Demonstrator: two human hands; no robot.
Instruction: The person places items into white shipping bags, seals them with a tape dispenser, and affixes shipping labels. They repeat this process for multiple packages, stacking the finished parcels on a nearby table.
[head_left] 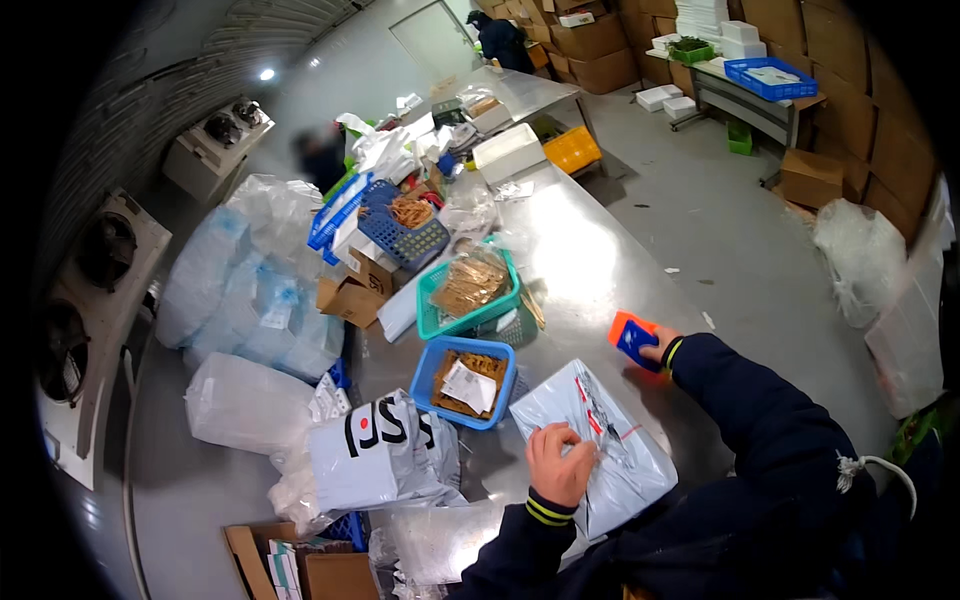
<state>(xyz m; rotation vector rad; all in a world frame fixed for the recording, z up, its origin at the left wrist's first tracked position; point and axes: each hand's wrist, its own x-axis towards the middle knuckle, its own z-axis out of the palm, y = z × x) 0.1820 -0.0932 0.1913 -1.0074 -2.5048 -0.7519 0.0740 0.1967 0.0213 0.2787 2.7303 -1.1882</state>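
Observation:
A white plastic mailing parcel (625, 465) with red and black marks lies on the metal table right in front of me. My left hand (560, 462) is on its near left side, fingers curled and pressed against the plastic. Beyond the parcel's far right corner, my right hand (657, 347) grips an orange and blue hand-held tool (634, 338), whose exact kind I cannot make out. Left of the parcel stands a blue basket (424, 378) holding brown dried goods and a white slip of paper (468, 386). Behind it is a green basket (428, 318) with packed brown goods.
Filled white mailing bags (375, 450) sit at the table's left edge. Large clear plastic bags (250, 280) are piled beyond. A dark blue basket (400, 235) and a white foam box (508, 152) stand farther back. Another person (503, 42) is at the far end.

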